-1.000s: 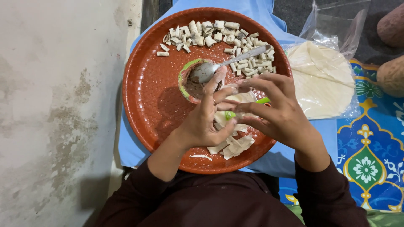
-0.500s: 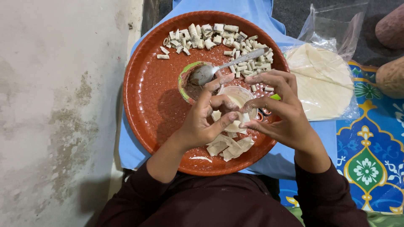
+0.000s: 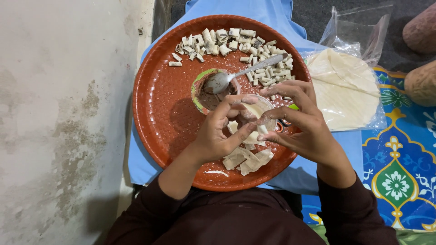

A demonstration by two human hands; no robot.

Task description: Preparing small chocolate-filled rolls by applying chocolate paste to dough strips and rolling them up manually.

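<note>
- Left hand (image 3: 218, 136) and right hand (image 3: 302, 127) both pinched one dough piece (image 3: 254, 134) over red tray (image 3: 159, 113).
- Spoon (image 3: 236, 76) lay in bowl (image 3: 200, 86); rolls (image 3: 236, 45) beyond.

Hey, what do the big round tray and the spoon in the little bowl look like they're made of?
The tray looks like moulded plastic: reddish-brown, with a woven texture and a dull sheen. The spoon looks like metal, probably steel: silvery grey with bright reflections along the handle.

Clear plastic bag (image 3: 359, 41) of flatbreads, upper right
</note>
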